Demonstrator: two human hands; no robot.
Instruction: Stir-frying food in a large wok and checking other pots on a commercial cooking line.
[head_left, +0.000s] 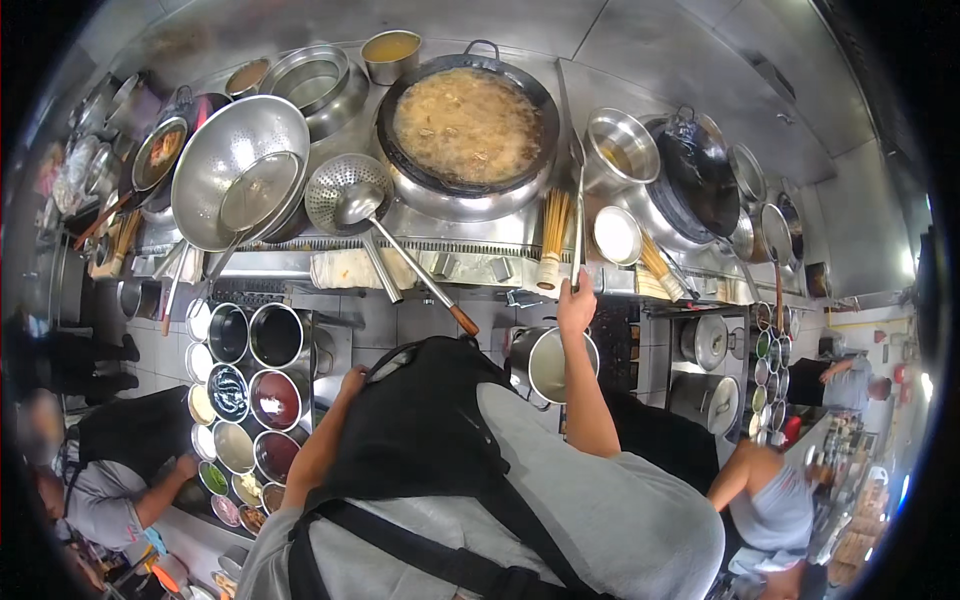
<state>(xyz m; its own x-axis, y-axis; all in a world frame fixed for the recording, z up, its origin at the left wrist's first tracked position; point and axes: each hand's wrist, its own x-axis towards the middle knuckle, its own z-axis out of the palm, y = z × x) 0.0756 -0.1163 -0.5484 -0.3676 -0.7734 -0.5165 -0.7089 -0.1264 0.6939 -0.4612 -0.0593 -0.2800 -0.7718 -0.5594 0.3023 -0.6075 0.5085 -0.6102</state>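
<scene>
My right hand (576, 301) is closed around the end of a long metal-handled utensil (580, 217), whose dark end lies on the range between a wok and a steel pot. To its left, a large wok (469, 124) holds bubbling oil with pieces of food in it. My left hand (354, 381) hangs low at the left of my black apron, partly hidden; what it does is unclear. A perforated skimmer (322, 196) and a steel ladle with a wooden handle end (420, 274) rest on the range edge, left of the wok. A bamboo wok brush (556, 229) stands beside the utensil.
A large steel colander (217, 150) leans at left. Sauce containers (276, 397) stand in rows at lower left. At right are a white-filled bowl (617, 235), a steel pot (622, 146) and another wok (694, 180). Co-workers (112, 495) are on both sides. A pot (551, 364) stands below my right arm.
</scene>
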